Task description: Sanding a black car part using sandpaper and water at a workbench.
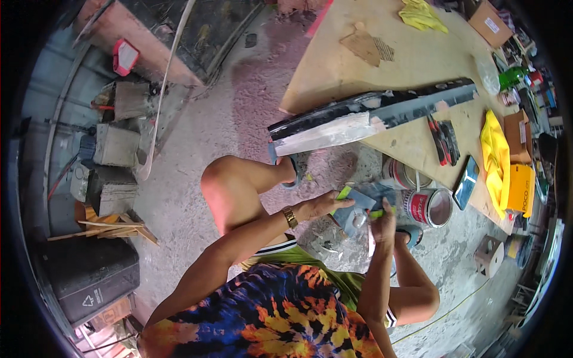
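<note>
My left hand [322, 205] grips a flat grey putty spreader [347, 219] with a bright green edge. Close beside it, my right hand [383, 225] closes on a second green-edged spreader [377, 213], partly hidden by the fingers. A pale smear of putty [359, 220] shows between the two tools. Just right of my hands stands an open red-labelled can [439, 209], with another can [395, 172] behind it, partly under the board. Ahead, a long black and grey strip-shaped part [406, 113] rests across the board, its near-left end coated white [325, 134].
The plywood board [334, 59] carries red-and-black hand tools [443, 142], a phone [465, 182], a yellow cloth [494, 161] and a yellow box [520, 190]. Blocks [116, 146] and a black bin [89, 277] line the left. A pierced block [489, 256] sits on the right floor.
</note>
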